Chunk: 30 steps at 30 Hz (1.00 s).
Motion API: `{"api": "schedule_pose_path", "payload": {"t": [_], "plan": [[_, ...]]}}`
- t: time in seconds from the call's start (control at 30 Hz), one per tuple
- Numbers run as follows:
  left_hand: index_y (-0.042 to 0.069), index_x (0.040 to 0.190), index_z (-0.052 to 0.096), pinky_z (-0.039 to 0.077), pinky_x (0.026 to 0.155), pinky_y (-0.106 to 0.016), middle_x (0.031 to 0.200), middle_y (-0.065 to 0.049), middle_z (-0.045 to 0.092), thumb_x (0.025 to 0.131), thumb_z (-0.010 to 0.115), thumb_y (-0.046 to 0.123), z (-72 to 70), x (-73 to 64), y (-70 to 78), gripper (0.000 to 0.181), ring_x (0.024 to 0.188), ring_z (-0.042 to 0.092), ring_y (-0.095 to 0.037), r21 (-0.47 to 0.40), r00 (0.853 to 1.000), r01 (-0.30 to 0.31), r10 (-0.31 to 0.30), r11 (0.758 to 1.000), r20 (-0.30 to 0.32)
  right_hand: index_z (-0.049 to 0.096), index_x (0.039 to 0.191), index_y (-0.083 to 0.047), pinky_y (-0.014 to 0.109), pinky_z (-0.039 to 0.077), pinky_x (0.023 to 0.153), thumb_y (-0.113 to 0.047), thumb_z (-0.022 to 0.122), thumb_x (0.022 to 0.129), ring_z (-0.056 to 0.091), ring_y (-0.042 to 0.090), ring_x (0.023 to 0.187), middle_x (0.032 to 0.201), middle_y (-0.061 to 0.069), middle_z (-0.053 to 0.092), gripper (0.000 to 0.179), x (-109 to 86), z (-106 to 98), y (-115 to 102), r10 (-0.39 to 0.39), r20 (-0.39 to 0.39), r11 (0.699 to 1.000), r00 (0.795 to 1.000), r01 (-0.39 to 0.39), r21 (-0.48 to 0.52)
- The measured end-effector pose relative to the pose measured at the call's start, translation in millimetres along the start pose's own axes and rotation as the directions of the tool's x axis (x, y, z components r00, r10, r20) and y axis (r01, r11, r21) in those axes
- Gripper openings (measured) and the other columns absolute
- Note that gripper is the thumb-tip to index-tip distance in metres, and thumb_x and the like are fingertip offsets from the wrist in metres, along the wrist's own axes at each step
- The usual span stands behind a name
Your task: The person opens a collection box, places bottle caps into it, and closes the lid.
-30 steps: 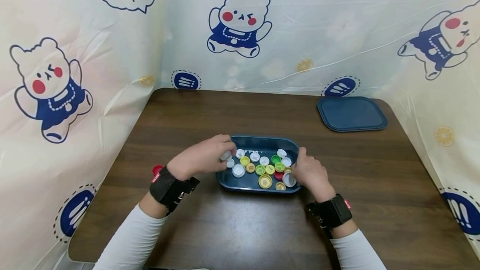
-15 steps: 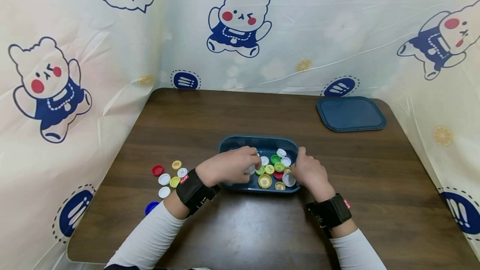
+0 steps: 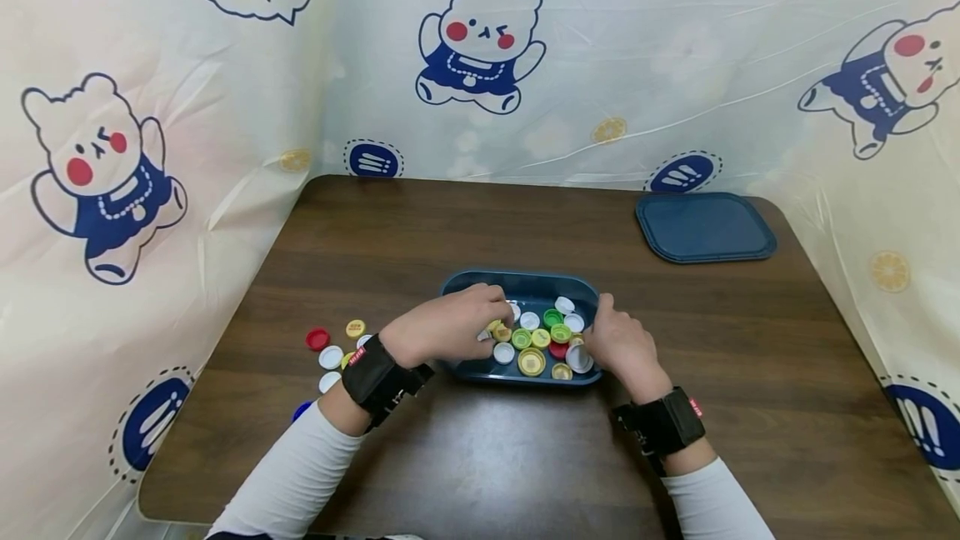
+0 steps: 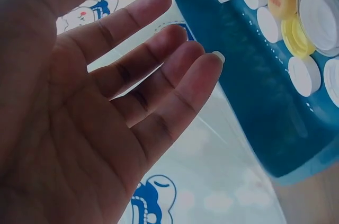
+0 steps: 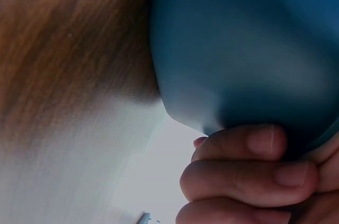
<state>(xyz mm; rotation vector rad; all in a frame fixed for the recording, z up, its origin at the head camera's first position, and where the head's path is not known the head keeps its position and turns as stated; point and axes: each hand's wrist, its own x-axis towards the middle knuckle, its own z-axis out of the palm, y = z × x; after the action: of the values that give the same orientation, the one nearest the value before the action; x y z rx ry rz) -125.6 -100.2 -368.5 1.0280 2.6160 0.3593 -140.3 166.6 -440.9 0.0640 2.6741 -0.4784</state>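
Observation:
A blue tray (image 3: pixel 517 277) holds many bottle caps, among them green caps (image 3: pixel 560 332), a yellow cap (image 3: pixel 531 362) and a white cap (image 3: pixel 504 352). Over the tray's left half reaches my left hand (image 3: pixel 453 323), hiding some caps. In the left wrist view its fingers (image 4: pixel 175 97) are extended and apart, with no cap seen between them; a large white cap (image 4: pixel 319 20) lies beyond them. My right hand (image 3: pixel 622 348) grips the tray's right end, thumb at the rim. Its fingers (image 5: pixel 249 176) curl against the tray's outer wall (image 5: pixel 238 60) in the right wrist view.
Left of the tray, partly behind the left wrist, loose caps lie on the brown table (image 3: pixel 480 457): a red cap (image 3: pixel 317 339), a yellow cap (image 3: pixel 356 329), white caps (image 3: pixel 330 357) and a blue cap (image 3: pixel 302 410). A flat blue tray-like piece (image 3: pixel 707 228) rests at the back right.
My left hand moved right across the tray with a white cap at its fingers, then back slightly left. A white cap now lies in front of it. The right hand stays put.

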Motion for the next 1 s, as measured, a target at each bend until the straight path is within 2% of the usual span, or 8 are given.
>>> {"api": "schedule_pose_path", "payload": {"t": [0.2,0.37,0.5,0.67,0.87,0.93,1.0], "plan": [[0.016,0.124,0.068,0.049,0.096,-0.033,0.125,-0.004,0.059,0.093,0.072,0.020,-7.1,-9.7,-7.4,0.031,0.109,0.051,-0.016,-0.040,0.998,0.058,-0.059,0.998,-0.015,0.028,0.146,0.000,0.047,0.049,0.070,-0.024,0.053,0.101,0.060,0.032,0.083,0.112,0.026,0.062,0.057,0.0,1,2,0.008,0.006,1.000,1.000,-0.008,0.007],[0.014,0.123,0.068,0.052,0.092,-0.034,0.125,-0.005,0.059,0.091,0.072,0.017,-15.4,-28.1,-22.6,0.032,0.108,0.052,-0.017,-0.064,0.988,0.135,-0.139,0.989,-0.068,0.028,0.146,0.000,0.046,0.049,0.068,-0.024,0.053,0.101,0.060,0.031,0.082,0.112,0.026,0.062,0.057,0.0,0,3,0.003,0.004,1.000,1.000,-0.003,0.012],[0.013,0.124,0.068,0.052,0.093,-0.039,0.125,-0.006,0.059,0.090,0.073,0.015,-19.1,-49.5,-42.1,0.034,0.110,0.054,-0.019,-0.093,0.968,0.216,-0.226,0.972,-0.107,0.028,0.147,0.000,0.045,0.048,0.068,-0.024,0.051,0.101,0.060,0.031,0.082,0.114,0.026,0.062,0.057,1.1,-1,3,-0.001,0.003,1.000,1.000,0.001,0.014],[0.009,0.124,0.066,0.052,0.094,-0.046,0.127,-0.011,0.059,0.091,0.070,0.013,-13.5,-78.4,-77.7,0.033,0.113,0.055,-0.024,-0.110,0.937,0.316,-0.328,0.942,-0.122,0.028,0.147,0.000,0.044,0.048,0.067,-0.025,0.051,0.101,0.060,0.031,0.081,0.114,0.027,0.062,0.057,2.0,-1,2,-0.006,-0.001,1.000,1.000,0.006,0.006],[0.002,0.123,0.066,0.050,0.091,-0.050,0.124,-0.018,0.060,0.090,0.071,0.012,1.9,-106.0,-119.4,0.035,0.109,0.057,-0.032,-0.149,0.894,0.419,-0.436,0.896,-0.101,0.027,0.148,0.000,0.044,0.048,0.067,-0.024,0.053,0.101,0.059,0.031,0.082,0.115,0.026,0.061,0.059,1.3,-1,2,0.004,0.003,1.000,1.000,-0.004,0.016],[0.001,0.122,0.066,0.050,0.090,-0.051,0.122,-0.019,0.061,0.090,0.072,0.013,8.9,-112.5,-129.3,0.035,0.107,0.057,-0.033,-0.168,0.887,0.437,-0.454,0.884,-0.082,0.026,0.148,0.000,0.044,0.048,0.068,-0.024,0.053,0.101,0.059,0.031,0.083,0.115,0.026,0.061,0.059,0.9,-1,1,0.007,0.009,1.000,1.000,-0.007,0.019],[0.001,0.121,0.067,0.051,0.088,-0.050,0.120,-0.018,0.062,0.089,0.073,0.013,15.7,-117.3,-136.4,0.034,0.105,0.058,-0.032,-0.184,0.886,0.441,-0.459,0.878,-0.066,0.026,0.148,0.000,0.044,0.048,0.069,-0.024,0.054,0.101,0.059,0.031,0.083,0.115,0.026,0.061,0.060,0.8,-1,0,0.010,0.014,1.000,1.000,-0.011,0.017]]}}
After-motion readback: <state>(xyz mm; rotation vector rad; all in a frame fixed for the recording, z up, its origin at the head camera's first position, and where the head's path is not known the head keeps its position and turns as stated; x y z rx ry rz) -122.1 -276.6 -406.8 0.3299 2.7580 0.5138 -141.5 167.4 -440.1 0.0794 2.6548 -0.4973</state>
